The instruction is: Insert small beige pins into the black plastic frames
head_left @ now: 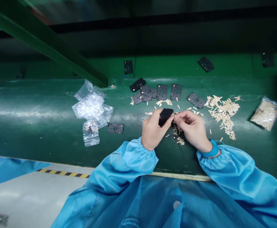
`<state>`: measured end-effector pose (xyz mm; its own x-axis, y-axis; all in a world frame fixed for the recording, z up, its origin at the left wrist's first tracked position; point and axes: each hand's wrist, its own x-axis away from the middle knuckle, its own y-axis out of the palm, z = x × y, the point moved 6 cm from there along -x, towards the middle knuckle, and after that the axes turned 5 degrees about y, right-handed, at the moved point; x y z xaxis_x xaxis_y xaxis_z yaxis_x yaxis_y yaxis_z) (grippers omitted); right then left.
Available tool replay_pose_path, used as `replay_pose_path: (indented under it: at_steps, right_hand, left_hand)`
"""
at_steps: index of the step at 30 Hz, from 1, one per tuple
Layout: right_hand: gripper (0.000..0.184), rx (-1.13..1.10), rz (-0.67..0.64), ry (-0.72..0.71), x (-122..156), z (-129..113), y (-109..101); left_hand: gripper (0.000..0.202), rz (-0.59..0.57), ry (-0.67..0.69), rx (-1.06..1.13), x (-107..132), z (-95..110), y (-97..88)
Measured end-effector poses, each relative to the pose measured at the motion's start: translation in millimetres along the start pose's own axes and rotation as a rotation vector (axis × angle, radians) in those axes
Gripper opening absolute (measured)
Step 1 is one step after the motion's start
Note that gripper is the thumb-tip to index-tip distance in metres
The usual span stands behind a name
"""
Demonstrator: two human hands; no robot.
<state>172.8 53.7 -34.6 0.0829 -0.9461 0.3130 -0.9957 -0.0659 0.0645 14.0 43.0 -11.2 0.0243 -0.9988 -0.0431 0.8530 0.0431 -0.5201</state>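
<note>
My left hand is closed around a flat black plastic plate, held tilted above the table. Right beside it, my right hand pinches with thumb and forefinger at the plate's right edge; whatever lies between those fingertips is too small to make out. Beneath the hands is a small pile of pale strips with dark bits among them. Several similar black plates lie just beyond, one of them a plate with a square cutout. To the right spreads a larger heap of pale strips.
Clear zip bags are piled at the left, near a single black plate. A filled bag of pale pieces lies at the far right. A green beam slants down to the back of the green table. More plates lie on the back ledge.
</note>
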Motion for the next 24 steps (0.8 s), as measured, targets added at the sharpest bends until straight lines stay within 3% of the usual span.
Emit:
replay_pose_path:
  at_steps: [6, 13, 16, 20, 24]
  right_hand:
    - [0.018, 0.065, 0.009, -0.037, 2.5, 0.1, 0.2]
    - [0.011, 0.16, -0.012, -0.088, 4.3, -1.8, 0.5]
    - [0.009, 0.139, 0.032, -0.077, 0.8, -3.4, -6.1]
    - [0.008, 0.129, 0.064, -0.063, -3.9, -5.1, -13.2]
    - [0.01, 0.151, 0.008, -0.068, -4.0, -5.5, -10.9]
  left_hand:
    - [0.024, 0.064, 0.152, -0.16, -0.9, 2.1, -2.1]
    - [0.023, 0.006, 0.038, -0.081, -11.9, -7.9, -7.1]
    - [0.021, 0.114, 0.008, -0.018, -19.2, -16.0, -21.8]
    - [0.025, 0.23, -0.028, -0.194, -25.1, -25.0, -39.2]
    - [0.02, 0.122, 0.004, -0.174, -25.5, -20.5, -32.4]
